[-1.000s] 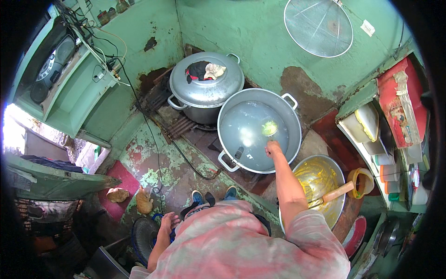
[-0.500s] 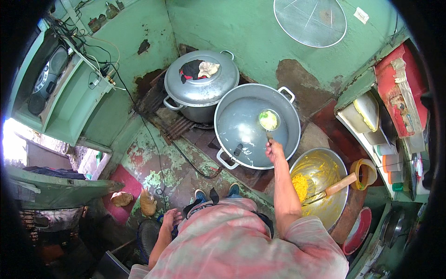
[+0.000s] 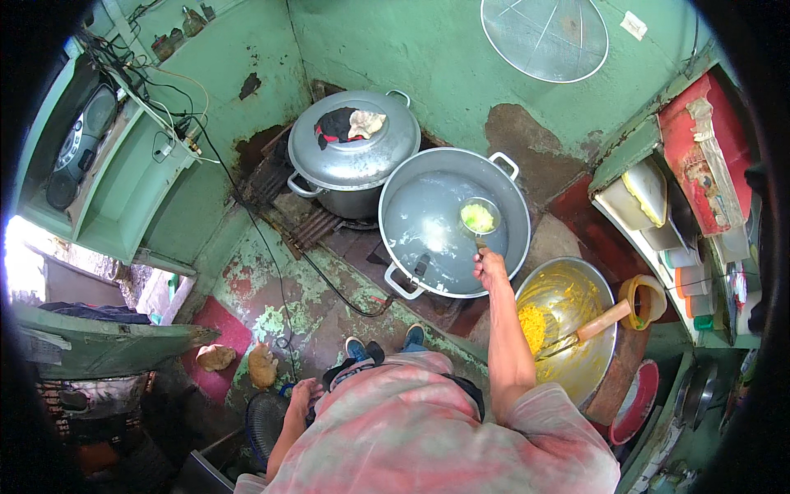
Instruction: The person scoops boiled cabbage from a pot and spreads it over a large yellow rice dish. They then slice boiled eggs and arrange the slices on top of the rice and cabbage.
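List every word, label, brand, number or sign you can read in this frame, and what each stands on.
None can be read.
Radio on the left shelf: any markings are too small.
Red container on the right: no print legible.
White piece on the wall: no readable text.
Open pot and lidded pot: no lettering visible.
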`<state>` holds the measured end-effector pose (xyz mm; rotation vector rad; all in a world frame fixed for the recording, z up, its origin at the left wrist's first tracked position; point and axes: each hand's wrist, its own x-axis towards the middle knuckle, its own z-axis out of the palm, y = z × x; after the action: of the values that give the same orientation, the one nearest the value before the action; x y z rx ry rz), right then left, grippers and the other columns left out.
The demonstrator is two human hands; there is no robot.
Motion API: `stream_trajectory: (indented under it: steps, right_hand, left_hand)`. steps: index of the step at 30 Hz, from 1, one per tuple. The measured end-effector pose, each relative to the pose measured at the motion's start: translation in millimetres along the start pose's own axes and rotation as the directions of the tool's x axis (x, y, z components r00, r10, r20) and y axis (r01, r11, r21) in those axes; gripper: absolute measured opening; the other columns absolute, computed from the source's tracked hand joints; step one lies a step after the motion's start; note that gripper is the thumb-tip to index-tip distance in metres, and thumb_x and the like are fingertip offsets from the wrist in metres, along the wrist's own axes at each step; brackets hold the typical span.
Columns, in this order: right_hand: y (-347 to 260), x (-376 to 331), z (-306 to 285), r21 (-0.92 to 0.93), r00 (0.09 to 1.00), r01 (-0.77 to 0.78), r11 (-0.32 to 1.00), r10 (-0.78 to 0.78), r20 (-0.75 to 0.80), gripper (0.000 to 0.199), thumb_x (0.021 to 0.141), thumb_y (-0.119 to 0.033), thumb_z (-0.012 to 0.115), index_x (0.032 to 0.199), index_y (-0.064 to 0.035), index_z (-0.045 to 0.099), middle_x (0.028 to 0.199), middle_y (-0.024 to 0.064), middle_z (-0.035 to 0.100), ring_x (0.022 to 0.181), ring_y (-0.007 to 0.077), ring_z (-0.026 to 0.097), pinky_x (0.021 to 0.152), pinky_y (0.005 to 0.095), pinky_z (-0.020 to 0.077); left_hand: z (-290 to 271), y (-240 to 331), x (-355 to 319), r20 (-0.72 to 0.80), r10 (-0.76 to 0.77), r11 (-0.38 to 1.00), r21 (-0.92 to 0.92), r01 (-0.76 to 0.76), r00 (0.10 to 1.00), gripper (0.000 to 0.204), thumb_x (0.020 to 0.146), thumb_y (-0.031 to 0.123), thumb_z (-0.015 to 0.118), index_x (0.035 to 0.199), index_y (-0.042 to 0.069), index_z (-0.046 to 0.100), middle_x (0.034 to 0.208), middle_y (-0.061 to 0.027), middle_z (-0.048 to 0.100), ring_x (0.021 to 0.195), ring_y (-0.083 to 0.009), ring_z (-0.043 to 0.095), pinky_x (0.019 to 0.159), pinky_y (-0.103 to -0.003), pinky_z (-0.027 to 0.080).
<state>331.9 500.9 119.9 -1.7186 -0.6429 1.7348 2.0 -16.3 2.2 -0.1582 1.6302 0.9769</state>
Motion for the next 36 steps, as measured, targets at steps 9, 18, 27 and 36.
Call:
stream_trajectory:
  steps: [9,18,27,36]
  right_hand:
    - [4.1,-3.0,-18.9,-0.07,0.998,-0.051,0.996,0.048,-0.035,0.014,0.095,-0.02,0.051,0.089,-0.0076,0.051,0.066,0.0016,0.051,0.045,0.01,0.038,0.04,0.0286,0.034]
    - [10.5,-13.3,-37.2,-0.072,0.997,-0.079,0.994,0.077,-0.032,0.02,0.095,-0.024,0.052,0.082,-0.0085,0.052,0.063,0.0007,0.049,0.045,0.0109,0.039,0.039,0.0283,0.0345]
    - [12.0,-32.4,-47.6,-0.087,0.992,-0.122,0.989,0.119,-0.044,0.02,0.097,-0.025,0.051,0.086,-0.0078,0.052,0.065,-0.0004,0.051,0.046,0.0087,0.039,0.042,0.0266,0.0357]
    - [10.5,-43.6,-49.5,-0.088,0.984,-0.179,0.98,0.178,-0.021,0.016,0.096,-0.024,0.053,0.091,-0.0094,0.053,0.067,-0.0003,0.052,0.045,0.0086,0.039,0.042,0.0266,0.0353]
  left_hand:
    - [2.3,1.4,12.2,-0.004,-0.024,0.999,-0.038,0.024,1.0,0.024,0.096,0.029,0.054,0.109,0.011,0.06,0.097,-0.0069,0.069,0.082,-0.0216,0.068,0.067,-0.039,0.057]
    - [13.8,33.0,18.2,-0.04,-0.016,0.999,-0.028,0.015,0.999,0.025,0.095,0.029,0.054,0.112,0.011,0.059,0.095,-0.0071,0.068,0.077,-0.0213,0.067,0.065,-0.041,0.058]
    - [2.0,21.2,41.6,0.098,-0.049,0.998,-0.023,0.051,0.994,0.029,0.094,0.03,0.055,0.115,0.011,0.058,0.096,-0.0077,0.068,0.076,-0.0207,0.067,0.064,-0.04,0.059]
    - [8.8,33.3,53.6,0.067,-0.065,0.997,-0.025,0.067,0.996,0.025,0.093,0.028,0.056,0.112,0.011,0.06,0.093,-0.0076,0.068,0.072,-0.0202,0.067,0.06,-0.039,0.059]
